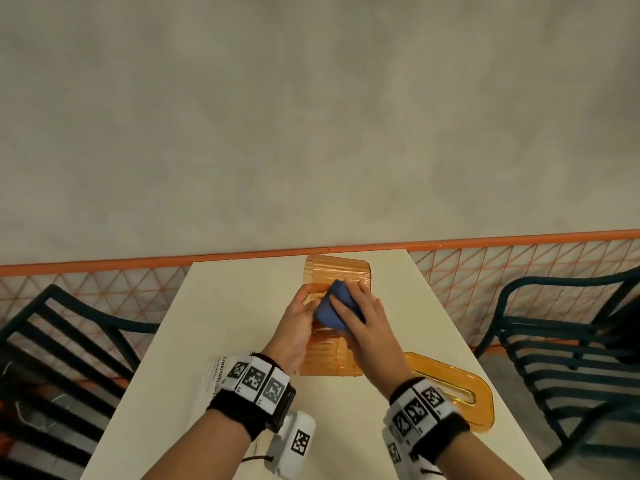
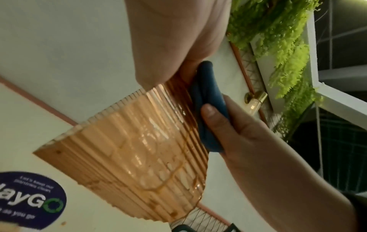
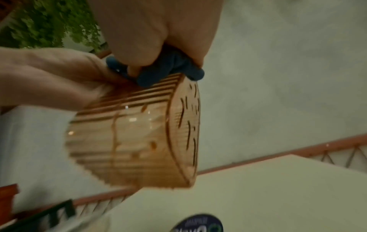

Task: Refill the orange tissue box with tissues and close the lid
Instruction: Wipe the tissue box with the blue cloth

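The orange tissue box [image 1: 330,355], ribbed and translucent, lies on its side over the middle of the white table [image 1: 235,306] with its lid off. My left hand [image 1: 298,323] grips its left side, thumb on top. My right hand [image 1: 363,323] holds a folded blue cloth [image 1: 334,306] and presses it on the box's upper wall. The left wrist view shows the thumb on the cloth [image 2: 208,97] against the ribbed box [image 2: 139,157]. Seen from the right wrist, the box [image 3: 139,133] looks empty under the cloth [image 3: 168,67]. A white tissue pack [image 1: 216,375] lies under my left wrist.
The orange lid [image 1: 450,386] with its long slot lies flat on the table by my right wrist. Dark slatted chairs stand at the left [image 1: 69,341] and right [image 1: 561,341]. A grey wall with an orange rail runs behind the table.
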